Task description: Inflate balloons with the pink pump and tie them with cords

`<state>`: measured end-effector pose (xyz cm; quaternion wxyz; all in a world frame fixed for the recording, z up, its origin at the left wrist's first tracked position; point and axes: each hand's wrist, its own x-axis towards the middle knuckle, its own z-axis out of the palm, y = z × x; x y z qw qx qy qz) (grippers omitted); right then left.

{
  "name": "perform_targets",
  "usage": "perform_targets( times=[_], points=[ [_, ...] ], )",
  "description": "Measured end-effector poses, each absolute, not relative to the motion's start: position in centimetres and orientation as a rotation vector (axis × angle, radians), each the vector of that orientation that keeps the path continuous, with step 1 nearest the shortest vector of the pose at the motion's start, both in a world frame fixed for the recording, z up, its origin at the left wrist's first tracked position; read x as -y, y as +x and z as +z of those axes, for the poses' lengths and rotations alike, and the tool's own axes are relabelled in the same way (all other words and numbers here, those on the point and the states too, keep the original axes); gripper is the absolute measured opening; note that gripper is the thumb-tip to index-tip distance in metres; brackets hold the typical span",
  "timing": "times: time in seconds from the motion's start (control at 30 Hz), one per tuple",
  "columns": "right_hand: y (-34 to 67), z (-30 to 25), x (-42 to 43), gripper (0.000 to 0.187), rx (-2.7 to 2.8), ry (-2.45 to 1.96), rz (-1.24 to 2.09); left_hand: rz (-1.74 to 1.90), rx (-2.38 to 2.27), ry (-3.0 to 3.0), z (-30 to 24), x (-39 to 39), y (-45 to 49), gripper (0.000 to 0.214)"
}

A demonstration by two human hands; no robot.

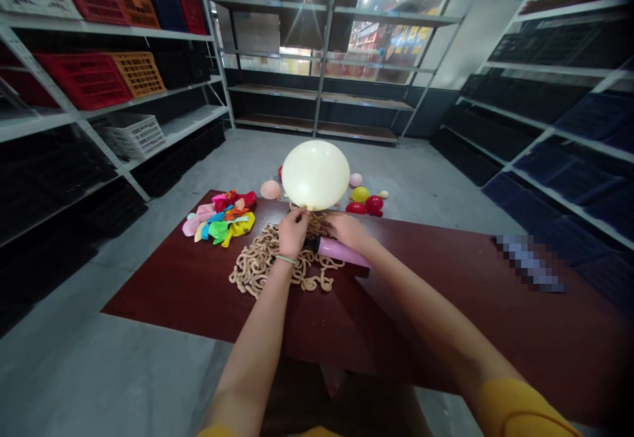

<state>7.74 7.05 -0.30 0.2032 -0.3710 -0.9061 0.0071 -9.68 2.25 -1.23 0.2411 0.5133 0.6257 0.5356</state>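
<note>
A large cream inflated balloon point(316, 175) rises above my left hand point(293, 232), whose fingers pinch at its neck. My right hand point(347, 231) lies over a pink handheld balloon pump point(343, 252), whose black nozzle points toward my left hand. Beneath both hands, a long beige chain of twisted balloons point(277, 260) lies heaped on a dark red table point(163, 295). To the left of it is a colourful pile of flat balloons point(218, 220). A thin bracelet circles my left wrist.
Small inflated red, yellow, pink and peach balloons point(360, 199) sit on the grey floor point(421, 186) behind the table. Metal shelves with plastic crates point(86, 80) line the left side, and dark bins fill the right-hand shelves point(559, 160). A pixelated patch point(529, 262) covers part of the table's right side.
</note>
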Motion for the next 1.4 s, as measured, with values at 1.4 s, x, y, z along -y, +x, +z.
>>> perform_targets(
  times=[1.4],
  points=[
    [12.3,17.5,-3.9,0.013,2.103,-1.172,0.477,1.423,-1.47,2.002,-2.4,-1.2,-5.6,0.015]
  ],
)
